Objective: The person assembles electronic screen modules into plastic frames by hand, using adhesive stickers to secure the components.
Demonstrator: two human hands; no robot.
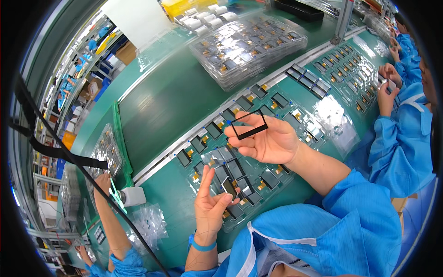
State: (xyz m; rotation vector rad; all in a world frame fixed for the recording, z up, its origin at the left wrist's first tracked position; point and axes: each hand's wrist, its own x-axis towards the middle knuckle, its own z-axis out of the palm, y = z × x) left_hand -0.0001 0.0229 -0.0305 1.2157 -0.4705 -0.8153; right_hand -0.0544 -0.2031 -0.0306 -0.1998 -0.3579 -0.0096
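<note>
My right hand (267, 141) holds a thin black rectangular frame (249, 125) between fingertips, above a row of small dark display panels (213, 130) on the green belt. My left hand (210, 203) pinches one small dark display panel (229, 187) between thumb and fingers, index finger raised. It hovers over a clear plastic tray (240, 177) that holds several such panels with orange tabs. Both forearms come out of blue sleeves.
A stack of clear trays (249, 44) filled with panels stands at the back. More panels (341, 64) line the belt to the right, where a co-worker's hands (387, 87) in blue sleeves work. Another person's arm (108, 212) reaches in at the left near a white device (133, 196).
</note>
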